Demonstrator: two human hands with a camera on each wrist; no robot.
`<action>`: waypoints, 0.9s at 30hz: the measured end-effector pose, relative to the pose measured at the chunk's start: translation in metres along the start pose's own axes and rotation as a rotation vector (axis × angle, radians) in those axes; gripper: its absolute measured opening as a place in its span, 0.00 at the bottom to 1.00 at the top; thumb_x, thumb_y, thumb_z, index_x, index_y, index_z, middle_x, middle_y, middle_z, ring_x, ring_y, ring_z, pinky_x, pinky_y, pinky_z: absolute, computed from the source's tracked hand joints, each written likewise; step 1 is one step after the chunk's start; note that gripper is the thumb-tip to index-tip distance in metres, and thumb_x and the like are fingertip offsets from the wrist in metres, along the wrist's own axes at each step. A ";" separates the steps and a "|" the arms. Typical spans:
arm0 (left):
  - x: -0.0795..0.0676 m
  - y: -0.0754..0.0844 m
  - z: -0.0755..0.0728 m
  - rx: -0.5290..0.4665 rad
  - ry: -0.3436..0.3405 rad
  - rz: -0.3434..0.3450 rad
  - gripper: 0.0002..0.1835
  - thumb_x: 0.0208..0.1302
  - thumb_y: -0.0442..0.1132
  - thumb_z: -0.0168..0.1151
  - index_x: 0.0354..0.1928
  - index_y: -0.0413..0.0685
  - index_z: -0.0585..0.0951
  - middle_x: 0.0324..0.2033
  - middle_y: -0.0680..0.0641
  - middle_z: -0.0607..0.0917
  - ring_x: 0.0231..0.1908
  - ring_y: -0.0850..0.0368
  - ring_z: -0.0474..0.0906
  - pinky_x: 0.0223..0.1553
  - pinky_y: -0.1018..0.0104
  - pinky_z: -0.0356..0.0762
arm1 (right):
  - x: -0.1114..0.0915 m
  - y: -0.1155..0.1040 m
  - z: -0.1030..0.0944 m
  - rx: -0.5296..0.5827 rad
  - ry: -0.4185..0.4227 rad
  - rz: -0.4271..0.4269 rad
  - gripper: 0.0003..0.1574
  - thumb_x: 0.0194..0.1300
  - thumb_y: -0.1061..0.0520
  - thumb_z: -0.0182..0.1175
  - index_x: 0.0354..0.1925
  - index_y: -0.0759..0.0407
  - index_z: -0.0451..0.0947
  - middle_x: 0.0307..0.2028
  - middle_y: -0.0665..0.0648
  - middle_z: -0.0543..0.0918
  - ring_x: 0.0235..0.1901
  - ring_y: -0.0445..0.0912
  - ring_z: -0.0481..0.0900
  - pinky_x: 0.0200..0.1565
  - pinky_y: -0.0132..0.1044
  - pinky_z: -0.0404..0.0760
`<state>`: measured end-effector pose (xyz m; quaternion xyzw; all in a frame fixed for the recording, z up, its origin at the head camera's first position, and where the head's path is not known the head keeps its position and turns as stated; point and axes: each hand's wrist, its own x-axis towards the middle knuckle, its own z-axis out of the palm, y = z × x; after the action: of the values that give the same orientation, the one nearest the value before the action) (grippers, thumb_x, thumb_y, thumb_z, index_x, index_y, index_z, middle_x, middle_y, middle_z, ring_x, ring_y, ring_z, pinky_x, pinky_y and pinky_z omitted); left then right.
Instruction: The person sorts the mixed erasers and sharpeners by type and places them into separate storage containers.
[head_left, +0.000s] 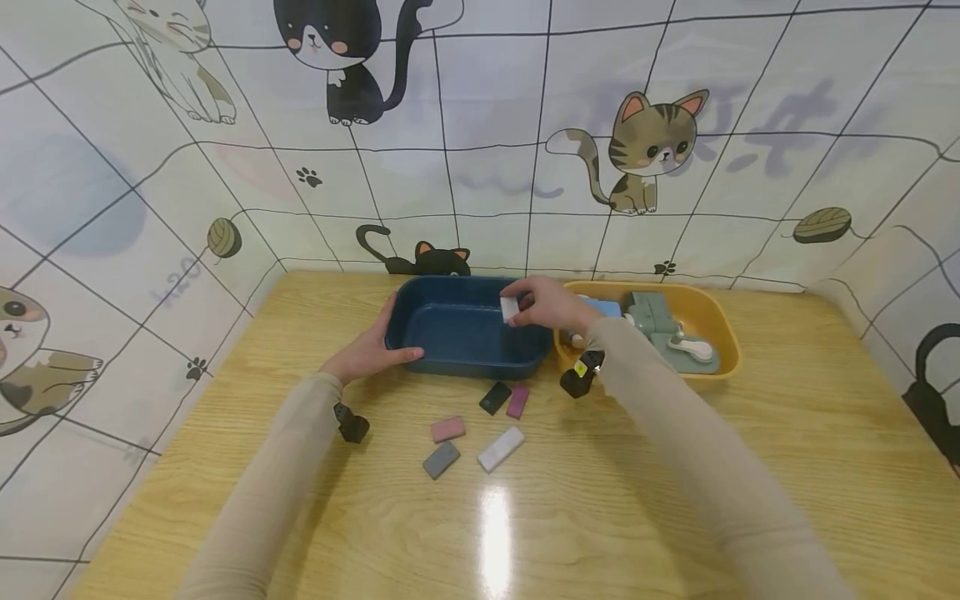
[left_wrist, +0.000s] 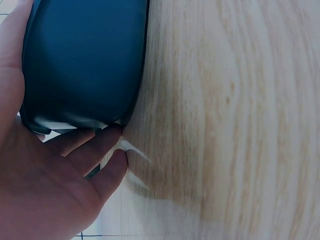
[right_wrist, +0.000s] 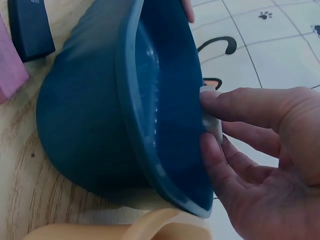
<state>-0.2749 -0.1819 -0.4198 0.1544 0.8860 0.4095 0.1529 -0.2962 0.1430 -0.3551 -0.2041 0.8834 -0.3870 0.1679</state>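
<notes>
A dark blue plastic basin (head_left: 480, 367) stands near the back wall. My left hand (head_left: 367, 352) holds its left end, the thumb on the front rim and the fingers around the end wall (left_wrist: 75, 117). Between thumb and fingers my right hand (head_left: 555, 305) pinches a small white eraser (head_left: 510, 310) above the basin's right part. The right wrist view shows that eraser (right_wrist: 212, 117) partly covered by the fingertips. In front of the basin lie a black eraser (head_left: 495, 397), a purple one (head_left: 517, 402), and pink (head_left: 447, 429), grey (head_left: 441, 459) and long white (head_left: 501, 449) ones.
A yellow basin (head_left: 726, 333) stands against the blue basin's right side. Inside it are grey-green items (head_left: 651, 312), a blue item (head_left: 603, 307) and a white spoon-shaped piece (head_left: 693, 347). A cat-patterned wall covering (head_left: 487, 183) rises behind the wooden table (head_left: 360, 517).
</notes>
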 end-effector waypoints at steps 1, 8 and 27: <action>0.000 0.000 0.000 0.000 0.000 0.000 0.62 0.59 0.55 0.68 0.75 0.57 0.28 0.75 0.44 0.34 0.72 0.41 0.37 0.68 0.43 0.43 | 0.001 0.001 0.000 -0.002 -0.007 0.003 0.31 0.60 0.67 0.65 0.62 0.68 0.72 0.52 0.67 0.77 0.48 0.57 0.77 0.46 0.45 0.78; 0.001 0.000 0.000 0.006 -0.002 -0.012 0.63 0.58 0.56 0.68 0.75 0.57 0.28 0.75 0.45 0.34 0.72 0.42 0.37 0.68 0.43 0.43 | 0.005 0.007 -0.002 -0.039 -0.056 0.021 0.32 0.60 0.68 0.62 0.63 0.69 0.70 0.55 0.68 0.75 0.51 0.58 0.76 0.48 0.47 0.77; 0.000 0.003 0.000 0.005 -0.002 -0.032 0.62 0.59 0.56 0.68 0.75 0.58 0.28 0.75 0.43 0.34 0.72 0.41 0.37 0.68 0.42 0.43 | 0.014 0.007 0.000 -0.115 -0.084 0.040 0.31 0.58 0.66 0.65 0.60 0.69 0.73 0.54 0.66 0.77 0.52 0.56 0.77 0.50 0.45 0.76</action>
<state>-0.2745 -0.1800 -0.4179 0.1408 0.8893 0.4047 0.1599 -0.3101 0.1404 -0.3625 -0.2119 0.9002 -0.3234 0.2005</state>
